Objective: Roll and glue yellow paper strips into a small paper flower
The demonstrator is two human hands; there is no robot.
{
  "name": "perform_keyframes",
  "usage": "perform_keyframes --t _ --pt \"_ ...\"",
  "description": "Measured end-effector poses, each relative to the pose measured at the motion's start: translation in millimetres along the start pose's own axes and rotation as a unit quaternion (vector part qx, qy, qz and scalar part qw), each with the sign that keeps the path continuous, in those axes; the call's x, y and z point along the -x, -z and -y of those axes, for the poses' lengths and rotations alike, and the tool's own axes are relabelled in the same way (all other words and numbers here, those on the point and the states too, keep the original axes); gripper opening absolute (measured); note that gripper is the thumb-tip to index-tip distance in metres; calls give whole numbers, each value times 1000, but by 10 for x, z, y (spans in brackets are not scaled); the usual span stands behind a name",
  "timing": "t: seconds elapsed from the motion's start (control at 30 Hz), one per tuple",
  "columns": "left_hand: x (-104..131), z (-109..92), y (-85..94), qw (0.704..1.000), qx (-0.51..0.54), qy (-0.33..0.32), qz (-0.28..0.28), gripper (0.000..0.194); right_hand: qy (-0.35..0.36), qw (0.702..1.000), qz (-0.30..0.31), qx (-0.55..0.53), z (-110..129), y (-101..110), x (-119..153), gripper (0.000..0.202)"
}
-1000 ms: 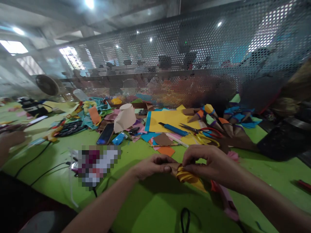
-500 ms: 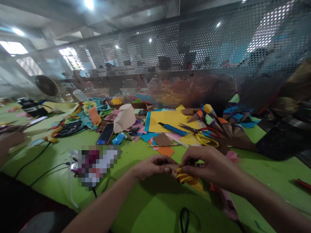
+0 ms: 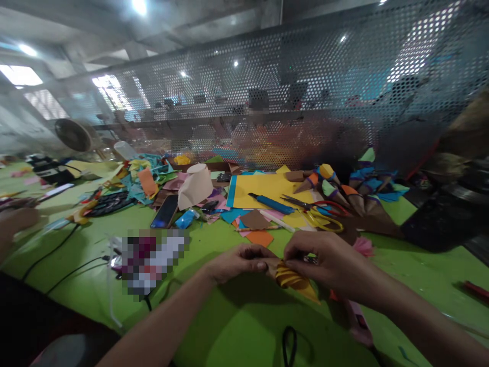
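Between my two hands is a small pleated yellow paper piece (image 3: 296, 282), fan-like, tapering to a point at the lower right. A brown paper part (image 3: 271, 267) joins it on the left. My left hand (image 3: 244, 262) pinches that brown end between thumb and fingers. With thumb and fingertips, my right hand (image 3: 321, 257) grips the upper edge of the yellow folds; its fingertips are partly hidden. Just below my right wrist lies a pink tool (image 3: 358, 321), probably a glue gun, partly covered by the forearm.
Beyond my hands lie scissors (image 3: 323, 220), a blue utility knife (image 3: 273, 203), yellow paper (image 3: 263, 186) and scraps on the green table (image 3: 229, 326). A phone (image 3: 165, 211) and a cream paper cone (image 3: 195, 188) stand left of them. Another person's hand (image 3: 17, 221) is at far left. A perforated panel (image 3: 229, 102) rises behind.
Both hands stay almost in place, still on the paper piece. The yellow part has shifted very slightly left, with its pleats showing a little more.
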State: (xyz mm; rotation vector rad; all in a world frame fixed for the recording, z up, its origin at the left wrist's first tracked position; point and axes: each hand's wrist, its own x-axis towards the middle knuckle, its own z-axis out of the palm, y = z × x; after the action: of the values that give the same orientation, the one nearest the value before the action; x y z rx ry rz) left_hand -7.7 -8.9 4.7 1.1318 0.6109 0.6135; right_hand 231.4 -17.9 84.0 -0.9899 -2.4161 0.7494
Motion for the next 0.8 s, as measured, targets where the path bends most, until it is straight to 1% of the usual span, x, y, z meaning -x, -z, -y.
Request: perform_keyframes --t 0.17,0.4,0.6,0.7,0.8 --pt "-5 28 24 1000 11 4 12 40 20 1000 -15 6 18 2 15 11" --pt "-9 39 24 1000 13 6 16 40 13 996 12 84 47 -33 22 13" --pt "-14 40 14 1000 6 -7 24 34 3 992 -26 121 82 -126 52 8" --pt "-18 38 7 1000 5 2 26 37 -15 994 -40 97 95 -144 33 6" --pt "-19 37 -3 1000 9 9 15 40 -57 998 -32 22 77 -105 -3 6"
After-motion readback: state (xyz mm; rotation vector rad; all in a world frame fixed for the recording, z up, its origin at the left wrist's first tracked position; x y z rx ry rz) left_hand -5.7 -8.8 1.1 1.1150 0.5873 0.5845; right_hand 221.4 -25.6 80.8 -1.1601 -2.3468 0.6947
